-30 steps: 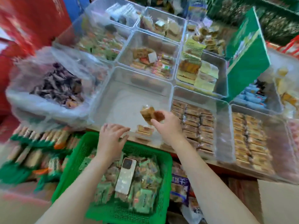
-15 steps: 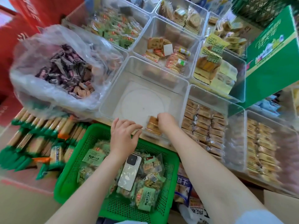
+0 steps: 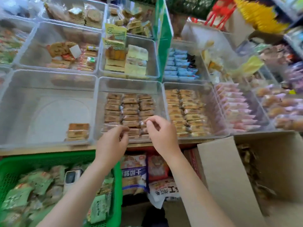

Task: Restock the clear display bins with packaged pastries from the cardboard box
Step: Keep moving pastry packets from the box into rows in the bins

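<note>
Both my hands were over the front edge of the middle clear bin (image 3: 131,86). L hand (image 3: 113,143) had fingers curled, tips pinching at a wrapper edge – too blurred to be sure. R hand (image 3: 159,130) pinched a packaged pastry's (image 3: 142,124) crimped end btwn thumb and forefinger. Pastries lay in three columns, long axes running left-right. Short stack (image 3: 78,131) sat in the left bin's (image 3: 47,82) front-right corner, same heading. Cardboard box (image 3: 229,174) stood lower right.

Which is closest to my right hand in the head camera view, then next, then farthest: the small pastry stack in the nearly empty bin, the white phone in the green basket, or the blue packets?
From the right hand:
1. Small pastry stack, to its left in the nearly empty bin.
2. Blue packets, beyond it, slightly right.
3. White phone, lower left in the green basket.
</note>
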A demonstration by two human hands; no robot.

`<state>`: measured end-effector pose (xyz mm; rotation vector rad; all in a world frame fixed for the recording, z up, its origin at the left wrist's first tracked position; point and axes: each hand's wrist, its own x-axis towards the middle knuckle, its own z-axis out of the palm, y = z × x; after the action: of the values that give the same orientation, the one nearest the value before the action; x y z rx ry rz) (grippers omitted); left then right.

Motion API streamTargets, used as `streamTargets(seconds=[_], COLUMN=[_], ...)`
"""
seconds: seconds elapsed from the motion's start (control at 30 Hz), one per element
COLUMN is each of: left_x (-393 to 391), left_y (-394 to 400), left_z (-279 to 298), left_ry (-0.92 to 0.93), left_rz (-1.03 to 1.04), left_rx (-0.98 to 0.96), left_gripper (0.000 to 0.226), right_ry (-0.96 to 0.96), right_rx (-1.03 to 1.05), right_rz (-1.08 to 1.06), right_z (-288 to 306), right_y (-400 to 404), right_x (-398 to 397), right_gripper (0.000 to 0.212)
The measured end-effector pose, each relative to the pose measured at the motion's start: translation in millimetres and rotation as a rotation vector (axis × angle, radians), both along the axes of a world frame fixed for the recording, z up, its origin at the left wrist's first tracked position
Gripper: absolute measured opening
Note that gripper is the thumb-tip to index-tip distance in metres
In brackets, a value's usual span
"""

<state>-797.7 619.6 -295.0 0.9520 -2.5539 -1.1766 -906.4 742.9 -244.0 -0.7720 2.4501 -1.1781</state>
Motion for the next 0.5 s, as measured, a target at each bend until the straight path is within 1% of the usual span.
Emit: streamTargets(seconds=[0.07,0.17,0.23,0.3,0.4,0.43,0.5], left_x=[-47.4,-109.0,-145.7,-179.7,-225.5,-239.7,-264.5], left_y=[57.4,147.0,201.8,250.3,306.5,321.1,344.3], left_z=[6.4,8.4,6.5,5.7,6.0,6.2,4.4], left_ry=[-0.019,-0.033,-0.003,0.005,0.024,0.006,-0.060], left_rz=[-0.133,-0.294,-0.350,-0.367,-0.389,-0.416,-0.501], left_rx=[0.051,0.078,0.075,0.052,-0.118,-0.212,-0.417], left_gripper=[0.022,0.024,0.028,0.032,0.045,0.050,0.061], right_ry=[-0.017,-0.059,-0.089,-0.159,-0.356,-0.448,-0.637], right_rx=[-0.031,-0.086,-0.137,-0.170,-0.100,-0.090,-0.112], right_rz=[-0.168,-0.398,-0.541,-0.686,-0.844,-0.897,-1.002], right_z=[8.0,8.4,2.3,-13.2,-64.3,-84.3,-126.8], right_y=[64.6,162.8,223.1,280.3,349.8,367.6,397.7], right_x=[-37.7,-101.1,-144.1,-180.2,-227.4,-239.7,-259.3], right_gripper=[0.020,0.020,0.020,0.020,0.018,0.016,0.024])
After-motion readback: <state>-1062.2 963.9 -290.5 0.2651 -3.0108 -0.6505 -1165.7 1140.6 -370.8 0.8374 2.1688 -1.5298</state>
